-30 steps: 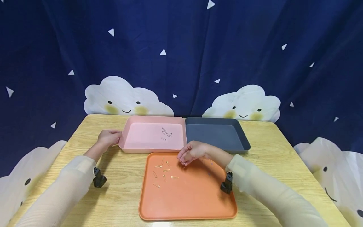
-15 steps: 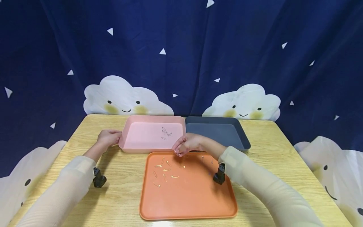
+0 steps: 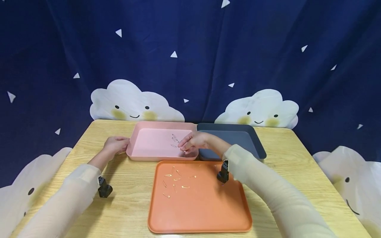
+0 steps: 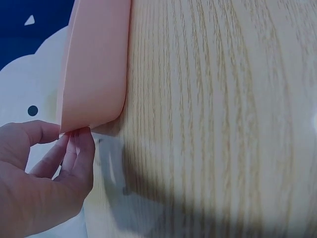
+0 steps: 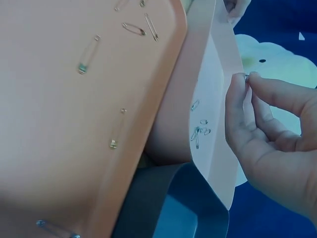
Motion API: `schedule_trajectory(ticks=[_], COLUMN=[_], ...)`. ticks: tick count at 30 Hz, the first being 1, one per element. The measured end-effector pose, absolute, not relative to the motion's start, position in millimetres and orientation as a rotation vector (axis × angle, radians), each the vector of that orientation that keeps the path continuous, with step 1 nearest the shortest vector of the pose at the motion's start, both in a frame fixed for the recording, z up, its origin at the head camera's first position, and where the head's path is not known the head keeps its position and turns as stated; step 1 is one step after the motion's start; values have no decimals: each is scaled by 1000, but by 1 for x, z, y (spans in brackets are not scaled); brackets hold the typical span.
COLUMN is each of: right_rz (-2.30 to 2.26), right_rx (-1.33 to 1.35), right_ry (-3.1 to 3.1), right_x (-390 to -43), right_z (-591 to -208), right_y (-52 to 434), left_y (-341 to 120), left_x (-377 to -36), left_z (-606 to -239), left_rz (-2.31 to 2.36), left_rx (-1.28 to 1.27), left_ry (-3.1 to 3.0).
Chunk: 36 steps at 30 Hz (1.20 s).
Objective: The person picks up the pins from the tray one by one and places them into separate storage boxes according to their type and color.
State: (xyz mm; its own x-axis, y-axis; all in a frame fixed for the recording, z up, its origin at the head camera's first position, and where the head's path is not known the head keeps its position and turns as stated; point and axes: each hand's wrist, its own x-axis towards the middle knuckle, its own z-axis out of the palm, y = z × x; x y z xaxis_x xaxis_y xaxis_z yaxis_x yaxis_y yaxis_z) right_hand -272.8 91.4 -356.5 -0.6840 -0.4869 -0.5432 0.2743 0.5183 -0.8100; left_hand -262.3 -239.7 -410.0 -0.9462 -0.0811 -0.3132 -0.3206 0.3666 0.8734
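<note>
Fingers (image 5: 257, 85) of the right hand (image 3: 192, 141) pinch a small silver safety pin (image 5: 246, 77) above the shallow pink plastic tray (image 3: 148, 145), near the silver pins (image 3: 175, 138) lying inside it. Left hand (image 3: 114, 144) fingers grip that tray's left corner. Gold safety pins (image 3: 175, 180) lie scattered in the flat orange tray (image 3: 202, 211) on the wooden bench (image 3: 131, 198), beside a dark grey tray (image 3: 238, 137).

A light wooden table (image 3: 297, 172) carried three trays. The pink tray (image 3: 148, 145) and the dark blue tray (image 3: 238, 138) lay side by side along the far edge, touching. The orange tray (image 3: 202, 211) lay in front of them, near the front edge, with its far rim just beside the other two trays.
</note>
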Motion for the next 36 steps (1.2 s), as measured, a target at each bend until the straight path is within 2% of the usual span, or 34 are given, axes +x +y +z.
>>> schedule_trajectory(ticks=[17,36], right_rz=[-1235,-1004], right_rx=[-62,-160], right_ry=[2038,2174], right_x=[-323,-338], right_z=[-351,-366], right_y=[58,24], left_y=[-238,-242], left_x=[-266,-263], left_z=[-401,-411], left_rz=[1554,1556], left_rx=[-355,-368], left_ry=[2462,2460])
